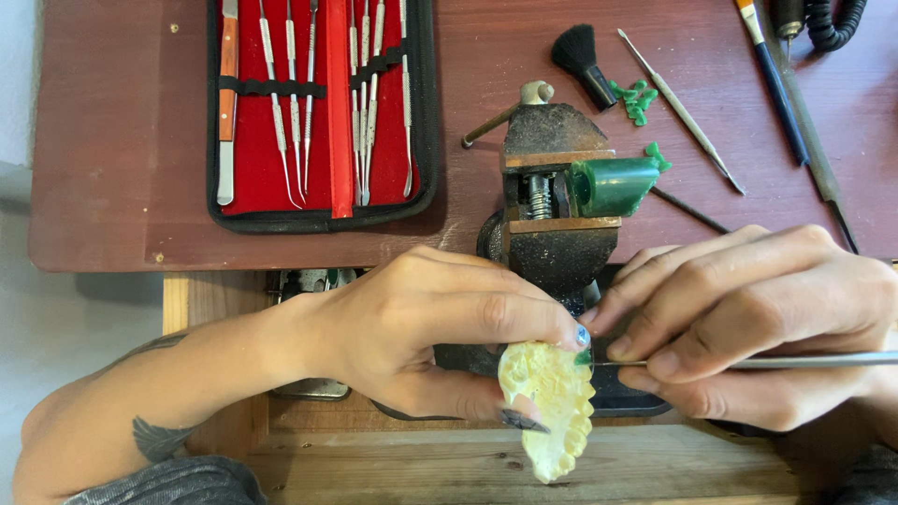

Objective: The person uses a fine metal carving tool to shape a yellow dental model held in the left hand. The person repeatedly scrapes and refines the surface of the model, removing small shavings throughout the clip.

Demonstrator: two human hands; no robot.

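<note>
My left hand (421, 332) pinches a pale yellow dental cast (550, 407) between thumb and forefinger, holding it on edge above a wooden ledge. My right hand (748, 323) grips a thin metal carving tool (748, 361) like a pen. The tool's tip carries a small green bit of wax (584, 357) and touches the cast's upper edge. Both hands meet in front of a small rusty bench vise (554, 201).
The vise clamps a green wax block (613, 185). An open black case with red lining (323, 112) holds several metal dental instruments. A black brush (582, 56), green wax chips (636, 101), a loose probe (681, 110) and more tools (781, 89) lie on the brown tabletop (122, 140).
</note>
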